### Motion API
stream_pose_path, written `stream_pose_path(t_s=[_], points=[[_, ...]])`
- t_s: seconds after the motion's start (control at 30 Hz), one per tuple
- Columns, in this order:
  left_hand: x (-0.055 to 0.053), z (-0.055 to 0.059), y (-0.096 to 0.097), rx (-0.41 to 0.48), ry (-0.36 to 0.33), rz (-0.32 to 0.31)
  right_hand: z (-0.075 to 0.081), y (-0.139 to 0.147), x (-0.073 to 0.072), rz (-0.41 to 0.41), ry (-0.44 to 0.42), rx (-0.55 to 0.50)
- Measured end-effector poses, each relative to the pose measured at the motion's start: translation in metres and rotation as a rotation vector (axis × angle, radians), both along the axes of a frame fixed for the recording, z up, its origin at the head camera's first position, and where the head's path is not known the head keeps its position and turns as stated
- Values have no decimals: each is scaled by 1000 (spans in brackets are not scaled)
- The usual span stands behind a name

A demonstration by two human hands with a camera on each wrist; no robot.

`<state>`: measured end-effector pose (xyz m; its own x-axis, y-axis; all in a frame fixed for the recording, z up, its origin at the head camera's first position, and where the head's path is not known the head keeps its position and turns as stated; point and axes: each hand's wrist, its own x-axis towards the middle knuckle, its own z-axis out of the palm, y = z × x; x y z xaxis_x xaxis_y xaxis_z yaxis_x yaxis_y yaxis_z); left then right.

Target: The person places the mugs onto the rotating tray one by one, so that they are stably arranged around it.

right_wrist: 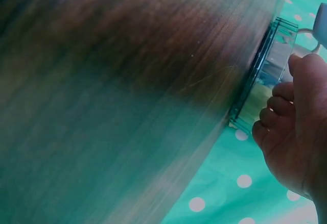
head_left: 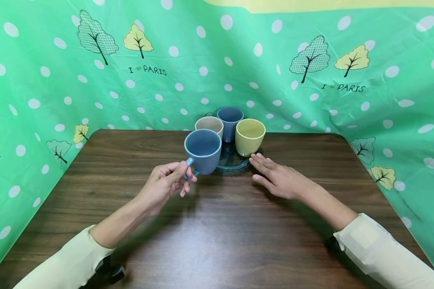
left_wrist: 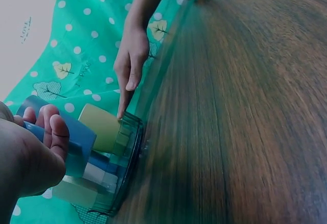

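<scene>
My left hand (head_left: 164,186) pinches the handle of a blue mug (head_left: 203,156) between thumb and fingers. The mug is held up at the front left of a round clear glass tray (head_left: 233,170), partly hiding it. On the tray stand a yellow cup (head_left: 250,140) at the right, a darker blue cup (head_left: 229,126) at the back and a white cup (head_left: 208,123) at the left, mostly behind the held mug. My right hand (head_left: 283,180) reaches in with straight fingers, its fingertips at the tray's right rim just below the yellow cup. In the left wrist view those fingertips meet the rim.
Under everything lies a dark brown wooden table (head_left: 217,241), with the tray near its far edge. A green cloth (head_left: 188,52) with white dots and printed trees hangs behind and at both sides.
</scene>
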<state>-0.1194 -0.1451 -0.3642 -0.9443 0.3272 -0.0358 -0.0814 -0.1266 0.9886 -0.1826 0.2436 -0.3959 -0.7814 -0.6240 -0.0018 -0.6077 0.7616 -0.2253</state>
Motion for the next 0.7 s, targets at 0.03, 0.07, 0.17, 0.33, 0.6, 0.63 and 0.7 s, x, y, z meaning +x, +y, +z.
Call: stream_pose_path(t_s=[0.03,0.07,0.17,0.33,0.6,0.63,0.7], points=[[-1,0,1,-1,-2,-1,0,0,0,-3,0,2],[-1,0,2,-2,-4,0,0,0,1,-4,1,4],[-3,1,6,-6,-7,5,1,0,1,0,7,-2],[-8,1,11,2,-9,13,2,-1,1,10,12,-13],[-15,-2,21,21,-11,18,1,-1,1,2,1,-6],[-16,-3,22,24,-11,19,1,-1,1,-1,-2,-4],[-17,-4,24,28,-12,19,1,-1,1,-2,-5,-3]])
